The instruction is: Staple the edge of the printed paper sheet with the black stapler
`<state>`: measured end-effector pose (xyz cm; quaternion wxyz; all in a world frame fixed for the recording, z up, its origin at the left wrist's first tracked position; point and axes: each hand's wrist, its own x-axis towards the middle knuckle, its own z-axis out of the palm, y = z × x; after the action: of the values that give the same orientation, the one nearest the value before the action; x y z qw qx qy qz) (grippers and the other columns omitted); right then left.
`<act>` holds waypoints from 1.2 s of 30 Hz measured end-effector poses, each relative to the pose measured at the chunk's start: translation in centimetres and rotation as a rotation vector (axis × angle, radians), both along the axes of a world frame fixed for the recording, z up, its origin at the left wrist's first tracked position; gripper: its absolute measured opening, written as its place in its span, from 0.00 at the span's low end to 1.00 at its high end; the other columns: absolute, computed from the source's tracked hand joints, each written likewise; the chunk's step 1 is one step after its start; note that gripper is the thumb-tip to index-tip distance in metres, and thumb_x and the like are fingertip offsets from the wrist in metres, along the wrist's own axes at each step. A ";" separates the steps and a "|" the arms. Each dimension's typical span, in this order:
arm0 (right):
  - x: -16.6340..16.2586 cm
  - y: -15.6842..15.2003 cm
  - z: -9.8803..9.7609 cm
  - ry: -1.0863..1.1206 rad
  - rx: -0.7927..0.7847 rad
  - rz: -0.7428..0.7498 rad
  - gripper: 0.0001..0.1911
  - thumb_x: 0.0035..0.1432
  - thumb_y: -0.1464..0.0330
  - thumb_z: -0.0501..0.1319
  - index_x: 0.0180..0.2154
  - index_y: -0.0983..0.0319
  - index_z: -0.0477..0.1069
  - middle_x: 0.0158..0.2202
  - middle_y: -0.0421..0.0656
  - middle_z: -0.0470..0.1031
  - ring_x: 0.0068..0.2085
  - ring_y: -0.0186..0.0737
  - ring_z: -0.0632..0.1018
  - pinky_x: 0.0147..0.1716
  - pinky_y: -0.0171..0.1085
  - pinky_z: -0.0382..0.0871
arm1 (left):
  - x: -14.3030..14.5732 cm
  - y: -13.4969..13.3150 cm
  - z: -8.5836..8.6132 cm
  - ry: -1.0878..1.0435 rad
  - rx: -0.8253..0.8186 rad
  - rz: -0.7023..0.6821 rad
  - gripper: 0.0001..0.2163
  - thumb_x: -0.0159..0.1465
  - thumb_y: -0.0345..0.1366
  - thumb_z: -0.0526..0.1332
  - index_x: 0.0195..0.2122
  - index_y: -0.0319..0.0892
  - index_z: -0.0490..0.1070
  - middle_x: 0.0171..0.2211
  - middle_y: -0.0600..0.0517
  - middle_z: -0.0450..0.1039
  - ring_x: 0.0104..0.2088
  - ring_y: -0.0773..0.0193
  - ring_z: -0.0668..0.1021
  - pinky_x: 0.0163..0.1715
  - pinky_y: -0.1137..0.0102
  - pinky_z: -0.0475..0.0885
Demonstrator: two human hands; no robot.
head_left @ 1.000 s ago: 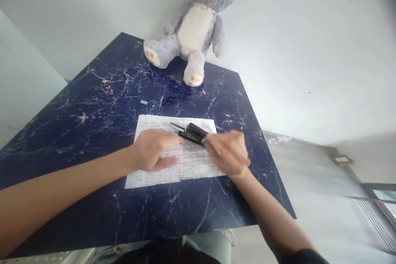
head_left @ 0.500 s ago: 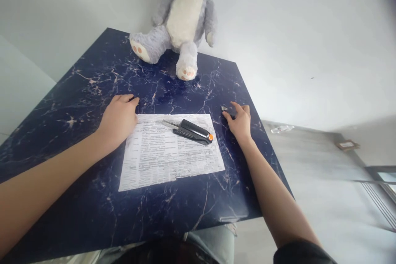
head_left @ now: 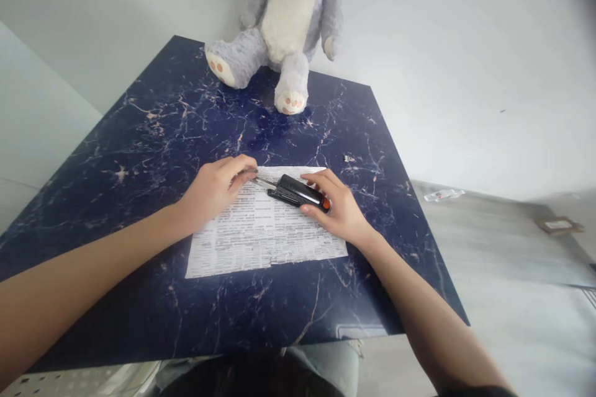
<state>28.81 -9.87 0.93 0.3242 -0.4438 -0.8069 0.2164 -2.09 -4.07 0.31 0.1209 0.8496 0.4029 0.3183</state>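
A black stapler (head_left: pixel 296 191) with an orange rear end lies on a printed sheet of paper (head_left: pixel 261 236) on the dark blue marbled table (head_left: pixel 139 155). My right hand (head_left: pixel 336 208) grips the stapler's rear, fingers curled around it. My left hand (head_left: pixel 214 189) rests on the sheet's upper left part, with its fingertips pinched at the stapler's thin metal front end.
A grey and white plush toy (head_left: pixel 284 25) sits at the table's far edge against the wall. A small dark object (head_left: pixel 347 158) lies on the table to the right of the paper. The table's right edge (head_left: pixel 419 198) drops to a light floor.
Both hands came back in from beside the paper onto the stapler. The right hand left the small object at the right; the left hand moved off the sheet's corner.
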 end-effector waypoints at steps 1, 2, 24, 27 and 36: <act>-0.3 -0.1 -0.2 -0.014 -0.010 0.040 0.25 0.69 0.56 0.67 0.62 0.57 0.71 0.54 0.50 0.76 0.52 0.49 0.78 0.53 0.49 0.76 | 0.2 -0.3 0.1 -0.032 0.003 -0.033 0.07 0.76 0.39 0.60 0.47 0.46 0.77 0.40 0.52 0.83 0.39 0.63 0.84 0.42 0.68 0.76; -0.5 -0.1 -0.3 -0.024 -0.017 0.061 0.23 0.70 0.57 0.66 0.62 0.57 0.71 0.54 0.49 0.75 0.53 0.49 0.78 0.54 0.49 0.76 | 0.4 -0.4 0.2 -0.056 0.012 -0.041 0.07 0.76 0.39 0.60 0.46 0.46 0.78 0.39 0.53 0.83 0.38 0.63 0.83 0.42 0.68 0.76; -0.4 -0.1 -0.3 -0.076 -0.019 0.065 0.11 0.72 0.62 0.64 0.52 0.57 0.72 0.46 0.46 0.77 0.47 0.47 0.77 0.49 0.48 0.74 | 1.2 0.9 0.0 -0.135 -0.013 -0.337 0.06 0.71 0.35 0.67 0.42 0.48 0.85 0.44 0.51 0.86 0.42 0.60 0.82 0.46 0.61 0.77; -0.4 -0.1 -0.3 -0.081 -0.030 0.064 0.11 0.72 0.61 0.63 0.52 0.57 0.72 0.47 0.46 0.77 0.47 0.48 0.77 0.49 0.48 0.74 | 1.1 1.0 0.1 -0.121 -0.083 -0.338 0.06 0.70 0.36 0.67 0.42 0.49 0.86 0.44 0.52 0.86 0.42 0.59 0.81 0.45 0.62 0.76; -0.3 -0.2 -0.3 -0.086 -0.029 0.064 0.12 0.72 0.61 0.63 0.53 0.57 0.72 0.46 0.46 0.77 0.47 0.47 0.77 0.48 0.48 0.74 | 1.0 1.2 -0.3 -0.165 -0.126 -0.317 0.05 0.69 0.37 0.68 0.42 0.49 0.86 0.44 0.51 0.86 0.43 0.59 0.83 0.46 0.61 0.78</act>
<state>28.50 -10.04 0.66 0.2755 -0.4314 -0.8307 0.2190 -1.13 -2.85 0.03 0.2553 0.8642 0.2716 0.3380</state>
